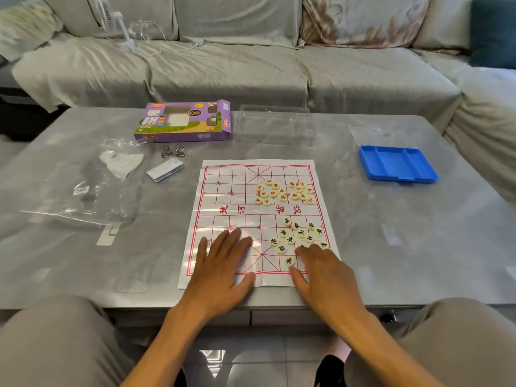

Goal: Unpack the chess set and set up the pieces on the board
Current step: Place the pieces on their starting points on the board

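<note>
White paper board (259, 222), printed with a red grid, lies flat on the grey table (391, 233), near its front edge.

Head view, hands: the left hand (223, 263) lies palm down on the near left part of the board, fingers straight and spread, holding nothing. The right hand (324, 272) rests on the near right corner of the board, fingers extended, with its fingertips among the black-lettered pieces (301, 236); whether it has hold of any piece cannot be told. One black-lettered disc (289, 261) sits just beside the right thumb, between the two hands.

Head view, pieces: the black-lettered pieces are loosely clustered on the near right quarter of the board, not on their grid points. The red-lettered pieces (284, 191) form a loose cluster on the far right quarter, well apart from both hands.

Head view, surroundings: a purple box (184, 121) lies at the far left of the table, a clear plastic lid (275, 124) beside it, a blue tray (398, 163) at the right. A crumpled clear plastic bag (92, 185) lies left of the board. A sofa (251, 51) stands behind the table.
</note>
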`<state>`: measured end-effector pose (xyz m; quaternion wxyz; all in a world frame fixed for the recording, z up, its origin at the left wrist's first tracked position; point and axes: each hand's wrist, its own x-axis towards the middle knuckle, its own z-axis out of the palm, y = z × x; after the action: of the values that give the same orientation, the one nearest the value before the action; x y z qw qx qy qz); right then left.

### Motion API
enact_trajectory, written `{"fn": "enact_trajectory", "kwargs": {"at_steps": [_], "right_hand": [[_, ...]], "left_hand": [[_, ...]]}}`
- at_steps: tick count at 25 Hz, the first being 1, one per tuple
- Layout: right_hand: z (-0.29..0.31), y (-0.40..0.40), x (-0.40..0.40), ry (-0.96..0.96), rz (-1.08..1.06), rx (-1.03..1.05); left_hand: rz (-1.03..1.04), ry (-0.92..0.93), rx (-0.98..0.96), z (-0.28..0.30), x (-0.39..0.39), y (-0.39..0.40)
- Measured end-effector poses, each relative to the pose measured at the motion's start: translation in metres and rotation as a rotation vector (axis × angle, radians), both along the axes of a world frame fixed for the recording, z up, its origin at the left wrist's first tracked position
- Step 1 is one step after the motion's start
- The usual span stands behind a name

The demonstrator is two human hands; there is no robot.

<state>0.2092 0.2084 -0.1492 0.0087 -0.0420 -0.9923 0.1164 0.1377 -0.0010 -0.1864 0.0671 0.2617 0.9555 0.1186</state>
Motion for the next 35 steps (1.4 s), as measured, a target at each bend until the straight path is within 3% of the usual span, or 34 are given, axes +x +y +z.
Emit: {"fn": "enact_trajectory", "kwargs": {"at_steps": [8,15,20,25,31,35], "right_hand": [[0.007,0.025,0.028,-0.17,0.078,0.085],[0.001,0.018,0.038,-0.178,0.042,0.159],[0.0,0.017,0.036,-0.105,-0.018,0.076],[-0.001,0.004,0.018,0.046,-0.12,-0.121],[-0.003,0.009,0.037,-0.125,-0.058,0.166],[-0.007,0.01,0.041,-0.134,-0.05,0.207]], "left_hand": [[-0.041,-0.016,-0.01,-0.005,0.003,0.013],[-0.021,-0.067,0.017,0.011,0.001,-0.007],[0.033,0.033,-0.033,0.045,-0.002,-0.042],[-0.043,-0.162,-0.134,0.049,-0.021,-0.07],[-0.07,-0.226,-0.074,0.038,-0.024,-0.073],[-0.061,-0.217,-0.061,0.04,-0.028,-0.068]]}}
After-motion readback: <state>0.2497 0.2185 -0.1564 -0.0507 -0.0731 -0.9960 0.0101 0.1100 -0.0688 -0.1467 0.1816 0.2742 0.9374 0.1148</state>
